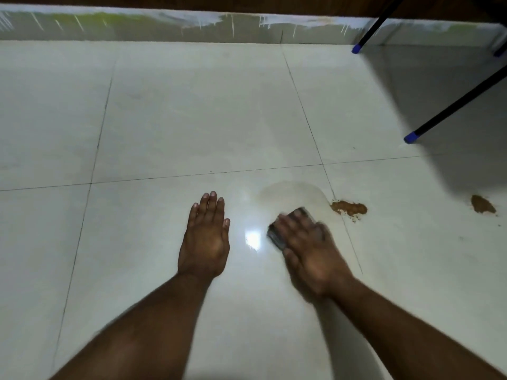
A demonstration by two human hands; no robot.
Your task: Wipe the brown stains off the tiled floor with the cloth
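Observation:
My right hand [307, 248] lies flat on a small dark grey cloth [277, 237] and presses it to the pale tiled floor [192, 119]; hand and cloth are motion-blurred. A faint wet smear [290, 192] arcs just beyond the cloth. One brown stain [349, 207] sits on the tile joint to the right of the cloth, apart from it. A second brown stain [482, 204] lies farther right. My left hand [205, 237] rests flat on the floor, fingers straight, left of the cloth.
Black furniture legs with blue caps stand at the far right, one [410, 138] nearer and one [356, 49] by the wall. A paint-streaked skirting [192, 26] runs along the far edge. A light reflection [253, 238] shines between my hands.

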